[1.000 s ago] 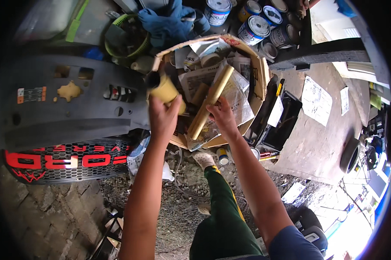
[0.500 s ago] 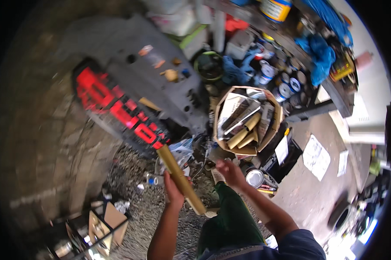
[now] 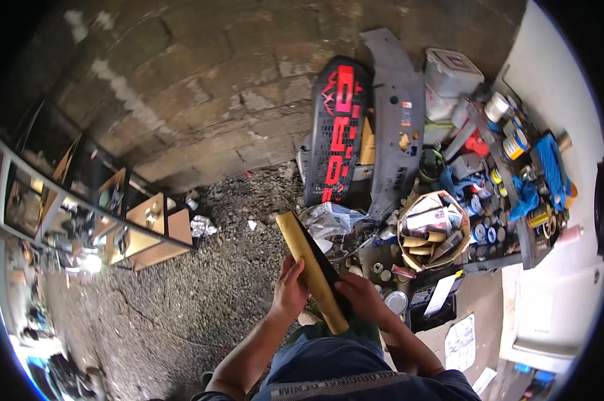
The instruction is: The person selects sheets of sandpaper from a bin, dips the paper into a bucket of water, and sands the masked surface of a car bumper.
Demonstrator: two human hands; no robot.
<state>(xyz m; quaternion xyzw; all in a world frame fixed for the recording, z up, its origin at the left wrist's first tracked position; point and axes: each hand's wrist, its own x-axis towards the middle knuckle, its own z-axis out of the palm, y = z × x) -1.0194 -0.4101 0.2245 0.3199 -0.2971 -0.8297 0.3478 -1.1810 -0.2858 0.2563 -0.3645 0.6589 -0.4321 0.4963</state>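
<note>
A long brown roll of stiff sheet (image 3: 315, 277) lies slantwise before my body, partly unrolled, with a dark inner face (image 3: 321, 259) showing along its right side. My left hand (image 3: 291, 290) is closed round its left side near the middle. On the other side, my right hand (image 3: 361, 294) grips the loose dark edge, its fingertips partly hidden by the sheet. A cardboard box (image 3: 402, 248) stands ahead to the right, holding similar brown rolls (image 3: 419, 250) and folded papers.
Against the block wall (image 3: 215, 100) lean a black grille with red lettering (image 3: 340, 127) and a grey car bumper (image 3: 390, 140). Paint cans (image 3: 477, 232) crowd a shelf at right. A black rack with boards (image 3: 156, 234) stands left on gravel (image 3: 181, 294). A clear plastic bag (image 3: 332, 220) lies ahead.
My view has swung left. My right hand, apart from the roll earlier, has come onto its edge. The roll has loosened and now shows its dark inner side.
</note>
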